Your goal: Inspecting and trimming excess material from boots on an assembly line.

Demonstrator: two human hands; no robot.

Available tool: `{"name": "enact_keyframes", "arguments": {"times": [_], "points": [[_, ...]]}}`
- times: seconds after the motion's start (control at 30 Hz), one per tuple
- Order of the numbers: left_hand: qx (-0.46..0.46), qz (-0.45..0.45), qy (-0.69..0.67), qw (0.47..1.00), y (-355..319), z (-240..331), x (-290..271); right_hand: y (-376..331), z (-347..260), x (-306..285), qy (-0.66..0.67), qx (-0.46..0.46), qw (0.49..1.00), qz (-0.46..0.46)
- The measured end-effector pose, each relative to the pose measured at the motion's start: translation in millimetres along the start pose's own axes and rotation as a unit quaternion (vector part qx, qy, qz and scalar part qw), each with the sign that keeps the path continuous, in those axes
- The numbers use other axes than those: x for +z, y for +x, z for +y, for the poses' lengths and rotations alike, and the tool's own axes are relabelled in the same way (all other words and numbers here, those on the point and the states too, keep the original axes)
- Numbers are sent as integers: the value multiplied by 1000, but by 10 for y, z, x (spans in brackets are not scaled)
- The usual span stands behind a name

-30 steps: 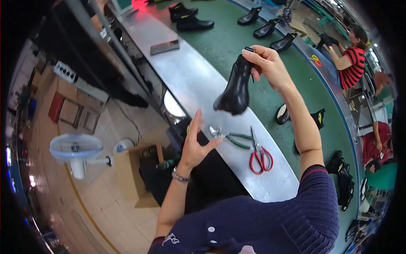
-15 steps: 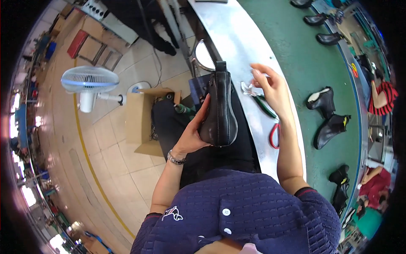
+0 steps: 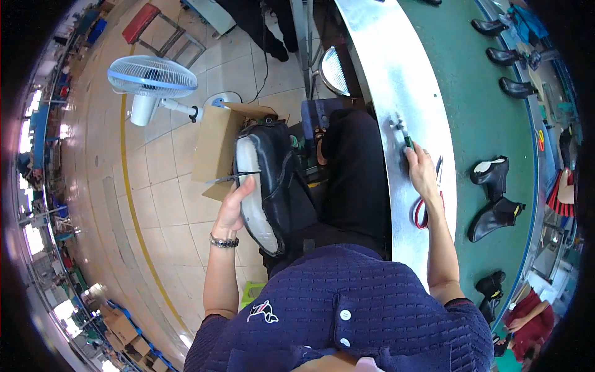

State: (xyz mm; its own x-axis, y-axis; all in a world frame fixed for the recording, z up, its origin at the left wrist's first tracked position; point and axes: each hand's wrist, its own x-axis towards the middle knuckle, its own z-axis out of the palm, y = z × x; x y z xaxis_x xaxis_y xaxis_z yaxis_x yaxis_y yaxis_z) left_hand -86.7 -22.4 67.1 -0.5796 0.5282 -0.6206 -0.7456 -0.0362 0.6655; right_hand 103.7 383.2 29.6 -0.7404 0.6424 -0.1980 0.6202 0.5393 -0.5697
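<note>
Black leather boot [image 3: 273, 186] with a pale grey sole lies sole-up over the person's lap, gripped along its sole edge by the left hand [image 3: 234, 208], fingers curled around it. Right hand [image 3: 421, 173] rests on the shiny metal tabletop [image 3: 384, 68], closed over a green-handled tool [image 3: 406, 137], just beside red-handled scissors [image 3: 427, 208]. Open brown cardboard box [image 3: 217, 149] stands on the tiled floor behind the boot; its contents are hidden. White pedestal fan [image 3: 152, 80] stands beyond.

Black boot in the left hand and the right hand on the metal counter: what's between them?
In the head view, only the person's dark-clothed lap lies between the black boot and the right hand; the counter edge begins there.
</note>
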Motion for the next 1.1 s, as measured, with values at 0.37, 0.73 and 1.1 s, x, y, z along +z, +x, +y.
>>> {"name": "enact_keyframes", "arguments": {"times": [0.37, 0.73, 1.1], "points": [[24, -28, 63, 997, 303, 115, 798, -256, -1781, -326, 377, 23, 874, -305], [388, 157, 357, 835, 594, 246, 851, -44, -2353, -64, 379, 105, 787, -476], [423, 151, 404, 797, 645, 395, 765, 14, -2186, 27, 206, -29, 880, -426]]}}
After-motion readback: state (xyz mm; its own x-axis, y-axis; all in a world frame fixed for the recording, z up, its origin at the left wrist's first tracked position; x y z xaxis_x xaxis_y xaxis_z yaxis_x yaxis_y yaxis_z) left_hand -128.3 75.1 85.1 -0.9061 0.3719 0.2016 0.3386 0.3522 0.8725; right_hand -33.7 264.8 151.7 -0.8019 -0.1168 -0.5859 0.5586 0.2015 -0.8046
